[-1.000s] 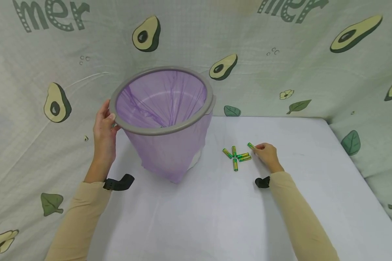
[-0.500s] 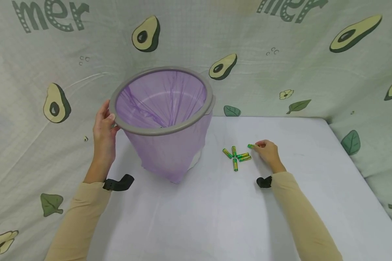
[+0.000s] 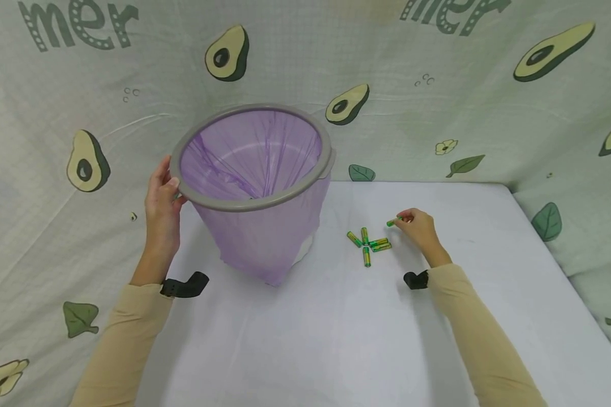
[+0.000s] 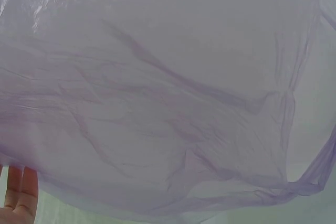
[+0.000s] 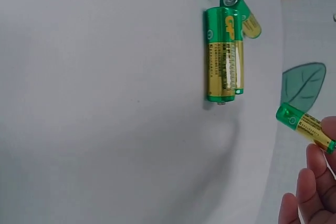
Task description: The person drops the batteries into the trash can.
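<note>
A grey-rimmed trash bin [image 3: 252, 204] lined with a purple plastic bag [image 3: 265, 237] stands left of centre on the table. My left hand [image 3: 163, 212] grips the left side of its rim, thumb at the front. In the left wrist view the bag [image 4: 157, 103] fills the picture, with only some fingers [image 4: 26, 190] at the lower left. My right hand [image 3: 418, 230] pinches a green and gold battery [image 3: 391, 223] between thumb and fingertips, above the table. The right wrist view shows that battery [image 5: 302, 123] with one end pointing away from the fingers.
Several similar batteries [image 3: 366, 258] lie in a loose star on the white table [image 3: 305, 339], between bin and right hand. Two lie side by side [image 5: 220, 56] in the right wrist view. An avocado-print sheet [image 3: 285, 56] hangs behind and at both sides.
My right hand has risen slightly away from the table and drifted a little right, and the pinched battery has turned in its fingers. The left hand and bin stay put.
</note>
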Motion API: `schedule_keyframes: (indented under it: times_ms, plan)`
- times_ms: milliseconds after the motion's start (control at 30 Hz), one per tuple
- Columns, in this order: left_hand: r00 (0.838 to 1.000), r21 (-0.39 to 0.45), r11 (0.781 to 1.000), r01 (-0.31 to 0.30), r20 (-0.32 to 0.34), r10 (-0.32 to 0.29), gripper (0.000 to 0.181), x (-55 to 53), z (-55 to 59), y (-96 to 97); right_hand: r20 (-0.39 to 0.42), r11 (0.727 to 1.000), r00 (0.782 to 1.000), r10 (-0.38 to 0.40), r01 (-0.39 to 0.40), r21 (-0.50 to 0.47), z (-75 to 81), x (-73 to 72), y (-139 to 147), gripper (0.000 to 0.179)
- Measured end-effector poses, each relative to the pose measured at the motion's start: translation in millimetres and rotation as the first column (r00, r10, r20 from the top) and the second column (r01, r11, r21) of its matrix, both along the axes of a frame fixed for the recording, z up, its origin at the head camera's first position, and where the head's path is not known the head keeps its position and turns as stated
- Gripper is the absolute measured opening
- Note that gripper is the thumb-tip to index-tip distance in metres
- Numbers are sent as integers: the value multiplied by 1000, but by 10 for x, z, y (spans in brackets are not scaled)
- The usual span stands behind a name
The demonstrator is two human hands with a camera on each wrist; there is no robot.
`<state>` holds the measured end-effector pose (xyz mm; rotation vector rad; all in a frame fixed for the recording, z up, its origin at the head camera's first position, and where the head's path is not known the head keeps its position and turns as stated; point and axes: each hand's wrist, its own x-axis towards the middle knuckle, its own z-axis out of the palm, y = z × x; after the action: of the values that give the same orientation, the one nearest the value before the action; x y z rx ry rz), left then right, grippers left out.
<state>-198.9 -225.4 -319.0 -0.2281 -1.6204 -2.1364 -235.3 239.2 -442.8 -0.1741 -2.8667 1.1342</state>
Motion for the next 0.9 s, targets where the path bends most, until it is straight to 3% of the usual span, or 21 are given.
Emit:
schedule_keyframes:
  times_ms: [533, 900]
  plan:
    - [1000, -4, 1000, -9, 5, 9, 51, 12, 12, -4, -118, 990, 985, 123, -114, 78, 532, 32, -98, 29]
    - [1000, -13, 1000, -8, -1, 8, 51, 23, 20, 3, -265, 975, 939, 218, -195, 109, 1044, 116, -300, 27]
